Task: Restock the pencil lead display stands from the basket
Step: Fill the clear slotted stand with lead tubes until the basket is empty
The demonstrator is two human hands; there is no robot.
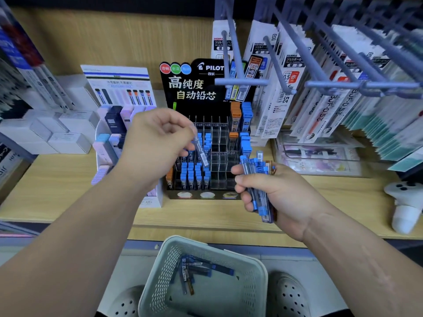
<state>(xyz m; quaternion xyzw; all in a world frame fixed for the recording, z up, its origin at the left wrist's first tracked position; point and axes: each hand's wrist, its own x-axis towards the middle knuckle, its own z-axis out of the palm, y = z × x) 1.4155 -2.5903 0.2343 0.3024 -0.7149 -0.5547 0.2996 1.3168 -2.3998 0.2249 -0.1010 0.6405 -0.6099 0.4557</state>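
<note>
L. hand (158, 143): raised in front of the black lead display stand (194, 90), fingers curled, thumb and forefinger pinching one clear lead tube (202, 150) with blue ends. Tube tilted, lower end over the stand's left-centre compartments; cannot tell if it touches the stand.

R. hand (281, 193): closed round a bundle of lead tubes (257, 186), mostly blue-capped, at least one brownish at the far side. Bundle roughly upright, held just to the right front of the stand.

Stand: on the wooden shelf (57, 179), tiered clear compartments. Blue-capped tubes fill the left columns, front and middle rows; orange and blue tubes in the right rear columns; centre compartments show clear. Size labels too small to read with certainty.

Basket (164, 277): pale, perforated walls, below the shelf edge btwn the person's two white shoes (290, 294). A few loose tubes (196, 271) lie crossed on its bottom.

Other: white pastel lead stand (119, 124) just left of the black one; refill packs (295, 92) hang on pegs upper right; white controller (405, 202) on the shelf at far right.
</note>
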